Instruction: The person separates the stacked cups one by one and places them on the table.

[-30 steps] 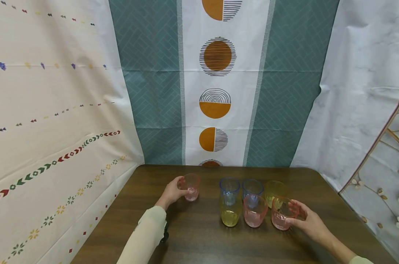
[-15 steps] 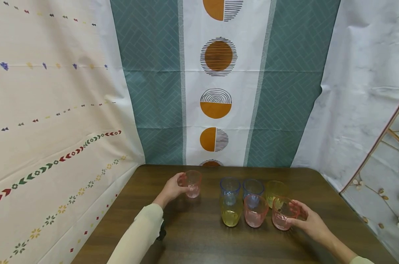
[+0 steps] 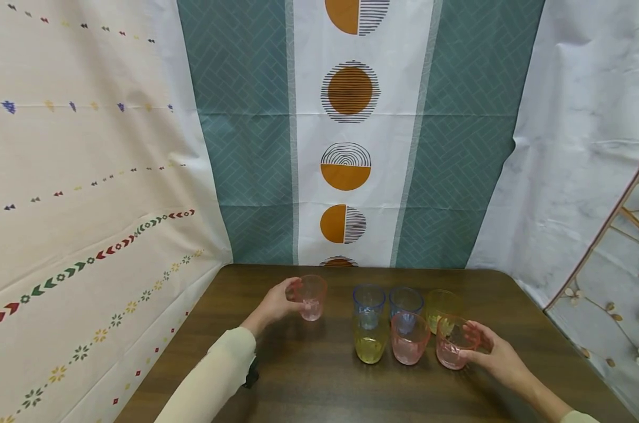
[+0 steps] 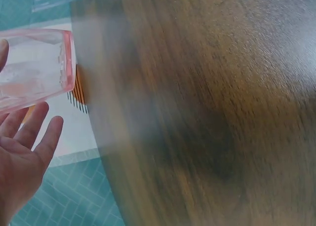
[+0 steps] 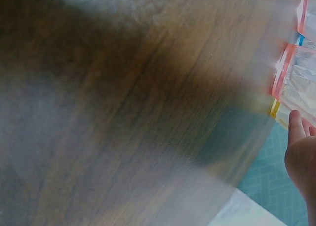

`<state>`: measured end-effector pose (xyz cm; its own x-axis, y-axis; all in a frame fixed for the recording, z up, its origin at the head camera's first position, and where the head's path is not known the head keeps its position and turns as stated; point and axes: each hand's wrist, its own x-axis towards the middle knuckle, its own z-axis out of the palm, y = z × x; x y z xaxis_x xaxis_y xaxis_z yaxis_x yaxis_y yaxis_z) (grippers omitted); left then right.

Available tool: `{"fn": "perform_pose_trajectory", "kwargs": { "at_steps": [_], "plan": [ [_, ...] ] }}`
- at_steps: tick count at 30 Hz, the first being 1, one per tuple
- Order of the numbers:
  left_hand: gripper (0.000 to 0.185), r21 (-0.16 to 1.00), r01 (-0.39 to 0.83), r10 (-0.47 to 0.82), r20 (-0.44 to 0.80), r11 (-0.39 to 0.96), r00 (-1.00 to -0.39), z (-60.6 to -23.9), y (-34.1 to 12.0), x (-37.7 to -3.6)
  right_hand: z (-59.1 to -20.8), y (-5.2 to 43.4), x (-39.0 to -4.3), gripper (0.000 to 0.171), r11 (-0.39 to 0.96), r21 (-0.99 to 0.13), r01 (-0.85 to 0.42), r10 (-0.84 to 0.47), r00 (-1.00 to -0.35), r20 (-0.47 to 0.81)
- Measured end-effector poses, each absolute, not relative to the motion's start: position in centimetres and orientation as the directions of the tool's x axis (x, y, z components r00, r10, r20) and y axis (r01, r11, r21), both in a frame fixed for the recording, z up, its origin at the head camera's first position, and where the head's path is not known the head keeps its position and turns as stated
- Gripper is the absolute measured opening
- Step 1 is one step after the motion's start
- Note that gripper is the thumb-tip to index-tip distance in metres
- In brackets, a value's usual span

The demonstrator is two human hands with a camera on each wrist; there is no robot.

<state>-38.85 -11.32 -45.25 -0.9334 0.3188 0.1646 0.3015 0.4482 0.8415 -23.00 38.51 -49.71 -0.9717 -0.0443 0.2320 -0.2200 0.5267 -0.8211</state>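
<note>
In the head view my left hand [image 3: 275, 302] holds a clear pink glass [image 3: 311, 301] by its left side, on the table's left half. Whether its base touches the table, I cannot tell. In the left wrist view, fingers curve below the pink glass [image 4: 37, 70] and a thumb tip shows at the edge. My right hand [image 3: 496, 351] grips another pink glass [image 3: 450, 352], the front right one of a cluster. Next to it stands a third pink glass [image 3: 408, 346], then a yellow glass [image 3: 369, 346]. Only part of the right hand [image 5: 302, 157] shows in the right wrist view.
Behind the front row stand two blue glasses [image 3: 368, 296] [image 3: 405, 298] and a yellow glass [image 3: 440, 299]. All rest on a dark wooden table [image 3: 319, 382]. A patterned cloth wall [image 3: 345, 135] rises at the table's back edge, with further cloths at both sides.
My left hand has moved the pink glass slightly away from me, then a little right and back toward me. The right hand and its glass stay in place.
</note>
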Motion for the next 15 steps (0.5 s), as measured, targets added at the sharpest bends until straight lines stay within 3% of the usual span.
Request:
{"fn": "perform_pose_trajectory", "kwargs": {
  "at_steps": [15],
  "plan": [
    [0.080,0.840,0.345,0.431,0.151,0.418,-0.890,-45.4,-11.0,-37.7,-49.6,38.5,-22.9,0.076,0.536,-0.817,-0.215,-0.043,-0.973,0.227]
  ]
}}
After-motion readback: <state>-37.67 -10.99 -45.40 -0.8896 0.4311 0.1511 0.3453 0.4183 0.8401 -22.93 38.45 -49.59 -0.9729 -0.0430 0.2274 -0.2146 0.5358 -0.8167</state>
